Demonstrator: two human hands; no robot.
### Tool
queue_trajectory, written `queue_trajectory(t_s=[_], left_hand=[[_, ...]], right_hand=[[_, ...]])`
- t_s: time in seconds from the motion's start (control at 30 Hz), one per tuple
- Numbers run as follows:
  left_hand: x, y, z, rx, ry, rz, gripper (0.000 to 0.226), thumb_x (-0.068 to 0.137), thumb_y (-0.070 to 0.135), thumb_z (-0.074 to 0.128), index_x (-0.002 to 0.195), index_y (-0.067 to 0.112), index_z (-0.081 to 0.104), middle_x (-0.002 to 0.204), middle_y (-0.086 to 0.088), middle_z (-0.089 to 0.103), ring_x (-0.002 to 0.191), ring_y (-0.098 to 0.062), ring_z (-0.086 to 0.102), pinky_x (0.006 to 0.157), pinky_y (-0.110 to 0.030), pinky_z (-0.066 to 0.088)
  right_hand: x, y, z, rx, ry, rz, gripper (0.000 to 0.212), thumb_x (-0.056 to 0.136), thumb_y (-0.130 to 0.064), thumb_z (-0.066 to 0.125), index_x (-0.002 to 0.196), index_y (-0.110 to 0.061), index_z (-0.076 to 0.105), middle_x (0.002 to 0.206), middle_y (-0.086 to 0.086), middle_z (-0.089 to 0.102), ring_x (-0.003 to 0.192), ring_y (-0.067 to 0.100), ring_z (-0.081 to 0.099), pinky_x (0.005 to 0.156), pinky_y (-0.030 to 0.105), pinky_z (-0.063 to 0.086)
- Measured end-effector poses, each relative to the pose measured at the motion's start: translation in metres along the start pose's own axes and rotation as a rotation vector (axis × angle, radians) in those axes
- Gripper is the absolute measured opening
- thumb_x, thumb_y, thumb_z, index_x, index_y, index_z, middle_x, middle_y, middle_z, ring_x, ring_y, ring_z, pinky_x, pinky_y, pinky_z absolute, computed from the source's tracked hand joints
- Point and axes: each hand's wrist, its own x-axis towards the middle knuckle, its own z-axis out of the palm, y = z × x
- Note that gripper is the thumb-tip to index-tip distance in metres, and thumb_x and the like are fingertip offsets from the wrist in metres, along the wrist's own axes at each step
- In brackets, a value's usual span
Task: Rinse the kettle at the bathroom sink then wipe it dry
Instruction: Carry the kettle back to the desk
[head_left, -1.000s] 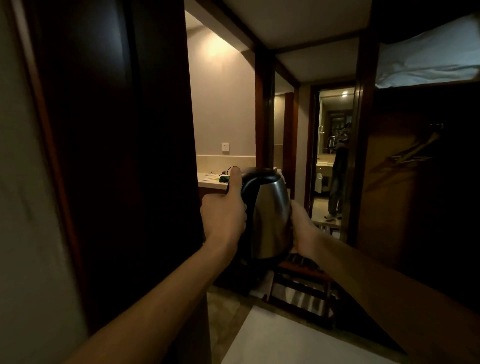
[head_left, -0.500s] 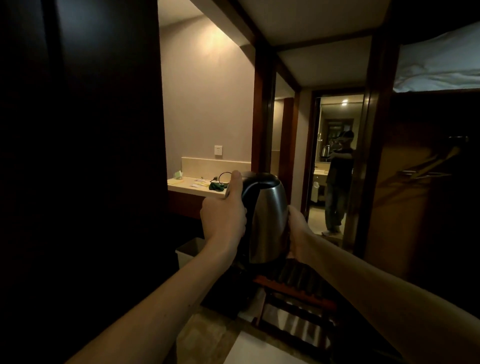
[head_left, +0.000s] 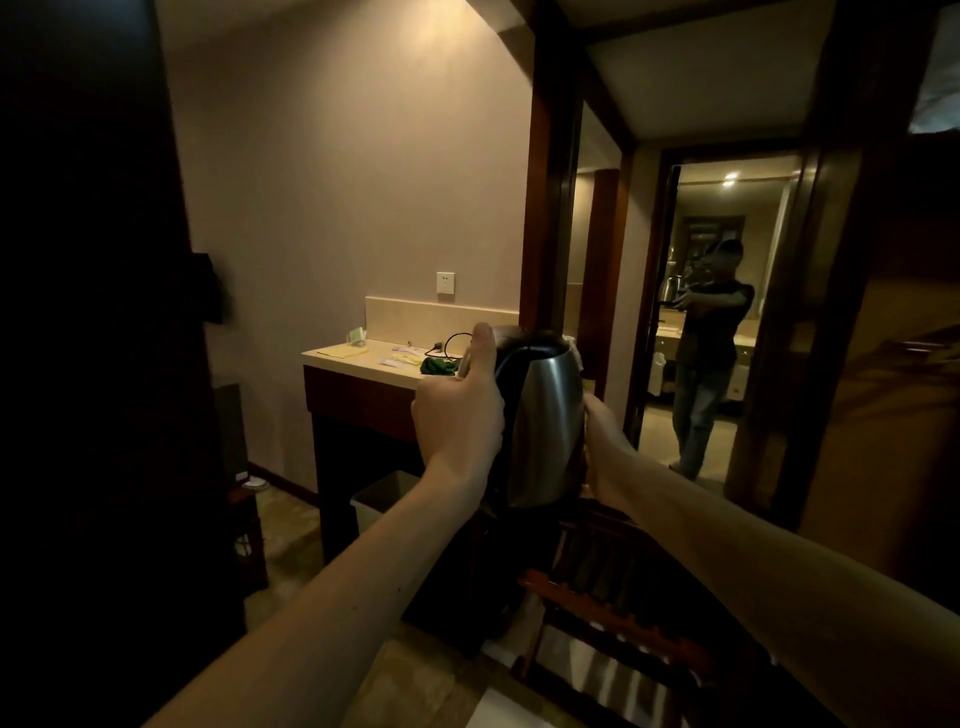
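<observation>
Kettle (head_left: 540, 415): held upright, left hand (head_left: 460, 415) fisted on handle, right hand (head_left: 602, 447) cupping side; short of bathroom doorway (head_left: 717, 291); unrinsed, unwiped.

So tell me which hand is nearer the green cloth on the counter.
Left. The left hand grips the kettle handle on the side toward the green cloth; the right hand supports the kettle's far side, away from the cloth.
</observation>
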Motion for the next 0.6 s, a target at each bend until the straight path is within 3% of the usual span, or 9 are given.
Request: queue_trajectory(t_s=[0.3,0.47,0.6], left_hand=[[0.121,-0.053,0.071,0.010,0.125,0.044,0.052,0.088,0.058,0.054,0.074,0.008,0.059,0.059,-0.005,0.055,0.049,-0.015,0.050,0.047,-0.027,0.039],[0.186,-0.078,0.099,0.050,0.219,0.057,0.054,0.087,0.060,0.053,0.075,0.007,0.059,0.059,-0.004,0.056,0.049,-0.014,0.052,0.049,-0.026,0.040],[0.239,-0.102,0.113,0.089,0.253,0.049,0.057,0.085,0.065,0.053,0.070,0.010,0.057,0.053,0.001,0.055,0.045,-0.011,0.051,0.044,-0.023,0.039]], right_hand=[[0.157,-0.031,-0.008,-0.030,-0.120,-0.002,0.040,0.103,-0.038,0.034,0.086,-0.013,0.060,0.086,0.010,0.061,0.078,0.022,0.057,0.063,0.033,0.042],[0.237,-0.044,-0.004,-0.068,-0.186,0.023,0.044,0.101,-0.045,0.033,0.087,-0.015,0.061,0.091,0.012,0.063,0.084,0.024,0.057,0.080,0.037,0.046],[0.294,-0.046,0.003,-0.096,-0.208,0.030,0.044,0.102,-0.046,0.031,0.089,-0.016,0.061,0.092,0.010,0.061,0.084,0.023,0.055,0.079,0.037,0.043]])
